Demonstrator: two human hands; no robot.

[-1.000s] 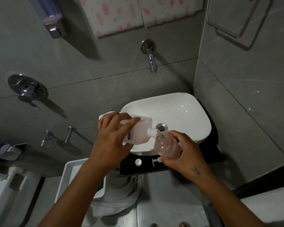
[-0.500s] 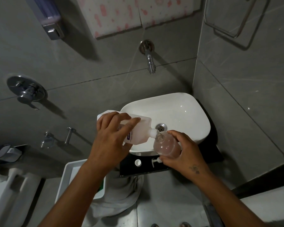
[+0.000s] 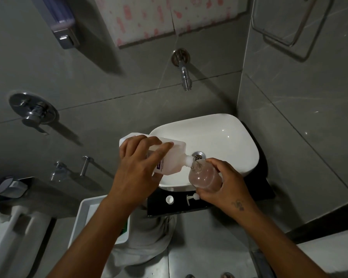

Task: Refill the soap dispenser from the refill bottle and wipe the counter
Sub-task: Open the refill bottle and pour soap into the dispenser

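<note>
My left hand (image 3: 138,173) grips the white refill bottle (image 3: 174,160) and holds it tipped on its side over the white sink (image 3: 225,137). Its spout meets the open neck of the clear round soap dispenser (image 3: 204,176), which holds pale pink soap. My right hand (image 3: 227,185) grips the dispenser from the right and keeps it tilted toward the spout. On the black counter (image 3: 257,189) below lie the white pump head (image 3: 191,198) and a small white cap (image 3: 169,200).
A chrome tap (image 3: 185,77) juts from the grey tiled wall above the sink. A white bin (image 3: 84,217) and a pale cloth (image 3: 149,239) sit left of and below the counter. A wall-mounted dispenser (image 3: 64,35) hangs top left. A towel ring (image 3: 289,27) hangs top right.
Both hands and both bottles hold almost the same pose. The view has shifted very slightly.
</note>
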